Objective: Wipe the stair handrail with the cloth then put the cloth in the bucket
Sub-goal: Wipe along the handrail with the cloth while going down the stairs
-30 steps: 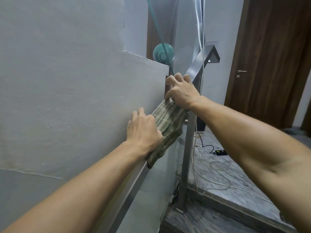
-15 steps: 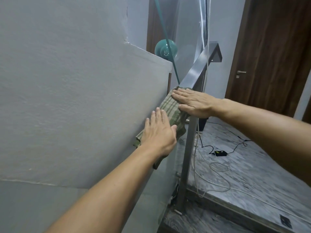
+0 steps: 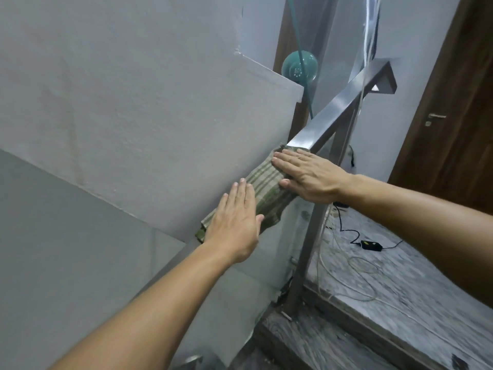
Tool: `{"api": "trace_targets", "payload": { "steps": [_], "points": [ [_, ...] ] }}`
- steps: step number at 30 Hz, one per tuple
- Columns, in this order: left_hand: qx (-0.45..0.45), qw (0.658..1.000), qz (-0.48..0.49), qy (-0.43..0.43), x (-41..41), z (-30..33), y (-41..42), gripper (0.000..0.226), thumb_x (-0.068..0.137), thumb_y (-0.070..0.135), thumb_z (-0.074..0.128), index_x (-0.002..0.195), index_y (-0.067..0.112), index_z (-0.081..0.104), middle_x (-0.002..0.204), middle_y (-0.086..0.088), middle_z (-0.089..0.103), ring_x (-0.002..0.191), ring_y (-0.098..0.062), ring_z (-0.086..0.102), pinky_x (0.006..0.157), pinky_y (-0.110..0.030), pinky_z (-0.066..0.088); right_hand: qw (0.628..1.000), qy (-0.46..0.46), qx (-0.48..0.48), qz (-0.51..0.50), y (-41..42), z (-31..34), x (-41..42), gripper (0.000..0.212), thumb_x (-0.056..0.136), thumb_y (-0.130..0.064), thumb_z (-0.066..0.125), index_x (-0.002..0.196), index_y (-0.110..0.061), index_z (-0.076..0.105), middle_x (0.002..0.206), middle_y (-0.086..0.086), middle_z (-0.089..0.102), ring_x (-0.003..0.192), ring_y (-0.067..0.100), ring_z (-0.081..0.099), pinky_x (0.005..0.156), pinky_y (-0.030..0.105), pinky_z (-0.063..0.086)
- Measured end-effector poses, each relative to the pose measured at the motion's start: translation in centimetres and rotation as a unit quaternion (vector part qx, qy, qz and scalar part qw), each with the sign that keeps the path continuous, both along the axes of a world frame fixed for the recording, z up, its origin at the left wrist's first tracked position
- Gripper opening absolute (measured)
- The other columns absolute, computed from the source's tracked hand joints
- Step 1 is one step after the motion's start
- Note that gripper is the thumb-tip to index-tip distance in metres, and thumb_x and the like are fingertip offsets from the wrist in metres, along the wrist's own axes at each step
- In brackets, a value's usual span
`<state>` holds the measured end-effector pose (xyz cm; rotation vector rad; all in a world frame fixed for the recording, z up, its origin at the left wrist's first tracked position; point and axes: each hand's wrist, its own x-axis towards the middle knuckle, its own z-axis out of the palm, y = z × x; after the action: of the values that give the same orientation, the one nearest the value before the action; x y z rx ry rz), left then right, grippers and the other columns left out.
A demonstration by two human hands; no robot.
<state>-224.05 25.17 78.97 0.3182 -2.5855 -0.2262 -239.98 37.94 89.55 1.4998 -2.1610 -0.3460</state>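
Note:
A square steel handrail (image 3: 334, 106) slopes up to the right beside a grey wall. A green striped cloth (image 3: 264, 186) is draped over the rail's middle stretch. My left hand (image 3: 236, 222) lies flat on the cloth's lower end, fingers straight and together. My right hand (image 3: 306, 176) lies flat across the cloth's upper end, fingers pointing left. Neither hand curls around the cloth. The rail below my left hand is hidden by my forearm. No bucket is in view.
A steel post (image 3: 309, 252) holds the rail at the edge of a marble landing (image 3: 400, 297). White cables and a black adapter (image 3: 370, 246) lie on the landing. A teal round object (image 3: 300, 68) sits behind the wall. A brown door (image 3: 458, 124) stands at right.
My right hand let go of the rail and flattened onto the cloth. My left hand opened flat and slid with the cloth slightly up the rail.

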Motion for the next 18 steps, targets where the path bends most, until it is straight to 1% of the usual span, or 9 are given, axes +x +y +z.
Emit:
{"api": "trace_targets", "payload": {
  "steps": [5, 9, 13, 15, 18],
  "points": [
    [-0.004, 1.0, 0.019, -0.004, 4.0, -2.4, -0.2, 0.067, 0.1, 0.035, 0.029, 0.148, 0.005, -0.007, 0.16, -0.012, -0.01, 0.149, -0.021, -0.008, 0.122, -0.035, 0.0, 0.999, 0.002, -0.006, 0.045, -0.6, -2.2, 3.2, 0.062, 0.097, -0.05, 0.025, 0.149, -0.017, 0.017, 0.159, 0.007, 0.019, 0.146, 0.02, 0.01, 0.118, 0.033, 0.001],
    [0.014, 0.999, 0.036, -0.017, 7.4, -4.2, -0.3, 0.069, 0.099, 0.035, 0.031, 0.149, 0.005, -0.007, 0.16, -0.011, -0.01, 0.148, -0.02, -0.009, 0.122, -0.035, -0.002, 0.997, 0.017, -0.005, 0.075, -1.3, -4.3, 5.9, 0.067, 0.092, -0.055, 0.018, 0.148, -0.018, 0.022, 0.156, 0.007, 0.026, 0.144, 0.024, 0.017, 0.118, 0.039, 0.009],
    [0.037, 0.996, 0.064, -0.04, 10.4, -5.9, -0.7, 0.07, 0.099, 0.037, 0.029, 0.149, 0.006, -0.009, 0.16, -0.01, -0.012, 0.148, -0.019, -0.011, 0.122, -0.038, -0.002, 0.993, 0.035, 0.013, 0.109, -2.1, -5.7, 8.3, 0.071, 0.09, -0.059, 0.011, 0.146, -0.018, 0.025, 0.154, 0.005, 0.032, 0.142, 0.026, 0.022, 0.116, 0.041, 0.016],
    [0.05, 0.994, 0.079, -0.053, 12.0, -6.8, -0.9, 0.071, 0.099, 0.039, 0.029, 0.148, 0.007, -0.01, 0.16, -0.009, -0.011, 0.148, -0.019, -0.011, 0.122, -0.04, -0.001, 0.991, 0.03, 0.032, 0.127, -2.7, -6.5, 9.4, 0.074, 0.09, -0.06, 0.011, 0.147, -0.015, 0.024, 0.155, 0.007, 0.03, 0.144, 0.026, 0.019, 0.117, 0.041, 0.013],
    [0.068, 0.991, 0.101, -0.062, 14.9, -8.6, -1.3, 0.071, 0.098, 0.041, 0.029, 0.149, 0.008, -0.009, 0.161, -0.008, -0.007, 0.149, -0.019, -0.007, 0.122, -0.042, 0.001, 0.984, 0.01, 0.069, 0.165, -4.0, -8.0, 11.5, 0.078, 0.09, -0.059, 0.015, 0.147, -0.007, 0.022, 0.156, 0.014, 0.022, 0.146, 0.026, 0.008, 0.118, 0.037, -0.001]
  ]
}}
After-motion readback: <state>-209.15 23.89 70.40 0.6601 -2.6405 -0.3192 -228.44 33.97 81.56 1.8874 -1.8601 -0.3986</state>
